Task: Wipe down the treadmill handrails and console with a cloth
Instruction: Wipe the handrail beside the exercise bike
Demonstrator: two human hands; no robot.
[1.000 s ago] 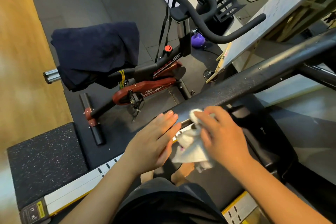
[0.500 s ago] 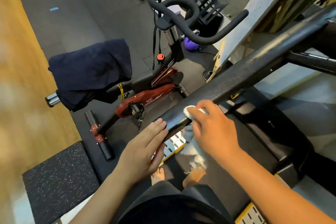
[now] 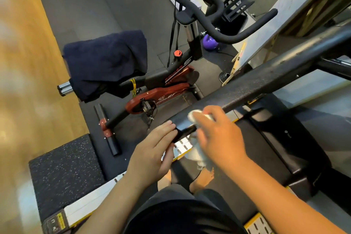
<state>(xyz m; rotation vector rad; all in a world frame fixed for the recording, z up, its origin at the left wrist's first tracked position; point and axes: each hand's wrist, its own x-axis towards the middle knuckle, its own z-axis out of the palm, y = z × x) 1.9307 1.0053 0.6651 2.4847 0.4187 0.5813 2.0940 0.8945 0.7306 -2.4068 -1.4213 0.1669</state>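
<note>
The treadmill's black handrail [image 3: 266,80] runs from the upper right down to its near end at centre. My right hand [image 3: 218,135] presses a white cloth [image 3: 193,115] onto the rail close to that end; more of the cloth hangs below the rail. My left hand [image 3: 155,150] lies flat with fingers together against the rail's end tip, holding nothing. The console is out of view.
A red and black exercise bike [image 3: 163,89] with a dark towel [image 3: 106,62] over its seat stands left of the rail. A speckled black block [image 3: 62,173] sits at lower left. The treadmill deck [image 3: 266,148] lies below, with my bare feet on it. A purple kettlebell [image 3: 209,42] rests beyond.
My right hand has slid the cloth a little up along the handrail away from the end. My left hand has stayed at the rail's tip. The view has shifted.
</note>
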